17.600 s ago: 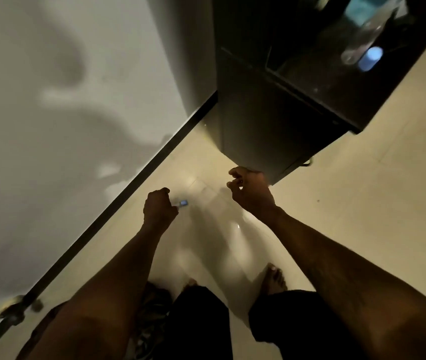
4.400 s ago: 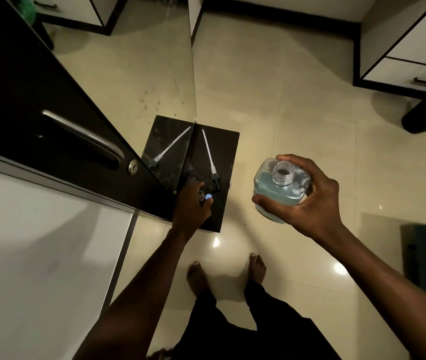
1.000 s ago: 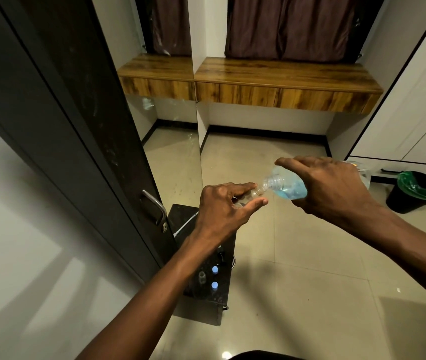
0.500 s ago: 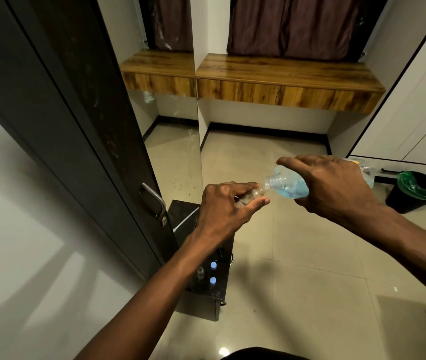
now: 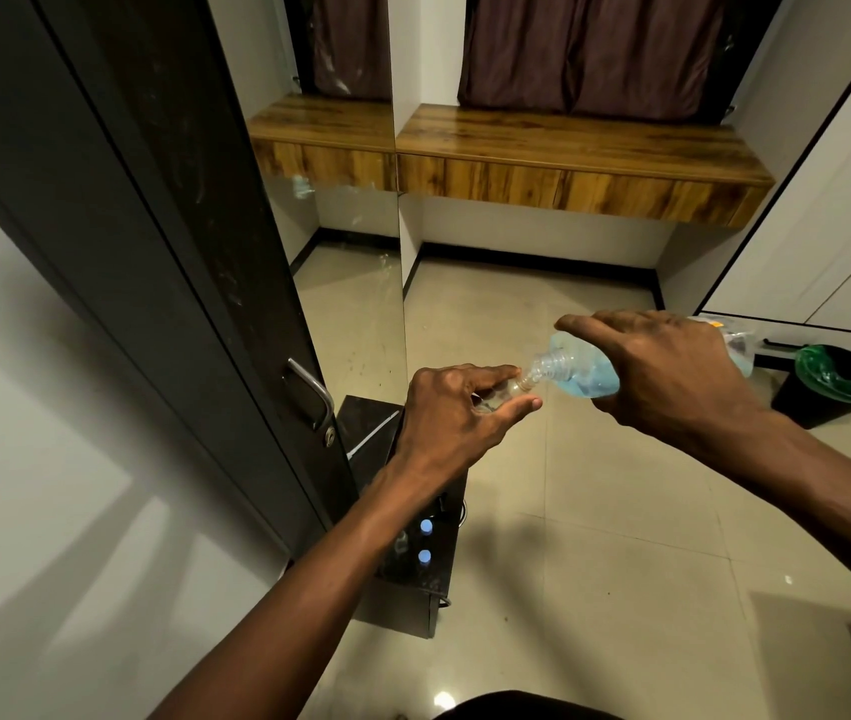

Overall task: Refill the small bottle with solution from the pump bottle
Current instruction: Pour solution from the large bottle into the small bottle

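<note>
Right hand point(image 5: 667, 376) is clamping the tilted pump bottle point(image 5: 582, 374), neck meeting the small bottle point(image 5: 504, 391) that left hand point(image 5: 457, 418) is gripping, for pouring.

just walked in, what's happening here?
A person is decanting. The right hand holds the pump bottle, pump removed, tipped on its side with blue solution inside. Its open neck meets the mouth of the small bottle, which the left hand pinches. Pouring is underway over the tiled floor; the fill level isn't visible.
</note>
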A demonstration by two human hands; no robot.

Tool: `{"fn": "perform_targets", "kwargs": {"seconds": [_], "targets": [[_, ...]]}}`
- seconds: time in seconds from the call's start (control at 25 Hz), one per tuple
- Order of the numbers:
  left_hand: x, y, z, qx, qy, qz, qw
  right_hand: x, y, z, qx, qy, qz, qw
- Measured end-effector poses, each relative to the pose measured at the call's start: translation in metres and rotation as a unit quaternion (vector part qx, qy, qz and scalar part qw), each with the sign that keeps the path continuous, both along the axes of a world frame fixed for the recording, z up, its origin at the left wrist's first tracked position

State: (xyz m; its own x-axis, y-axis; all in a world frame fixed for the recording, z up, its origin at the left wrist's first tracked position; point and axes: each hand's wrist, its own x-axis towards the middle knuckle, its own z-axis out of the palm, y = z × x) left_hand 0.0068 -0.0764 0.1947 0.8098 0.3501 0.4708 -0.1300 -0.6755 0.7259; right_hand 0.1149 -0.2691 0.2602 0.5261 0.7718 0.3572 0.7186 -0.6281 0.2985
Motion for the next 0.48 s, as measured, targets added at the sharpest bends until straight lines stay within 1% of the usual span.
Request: {"fn": "perform_targets", "kwargs": {"seconds": [0.48], "targets": [[0.0010,0.0014,-0.0011,-0.014,0.004,0.002,1.000,-0.0001,0.0029,0.0008,-0.014,0.004,-0.001,1.000]]}}
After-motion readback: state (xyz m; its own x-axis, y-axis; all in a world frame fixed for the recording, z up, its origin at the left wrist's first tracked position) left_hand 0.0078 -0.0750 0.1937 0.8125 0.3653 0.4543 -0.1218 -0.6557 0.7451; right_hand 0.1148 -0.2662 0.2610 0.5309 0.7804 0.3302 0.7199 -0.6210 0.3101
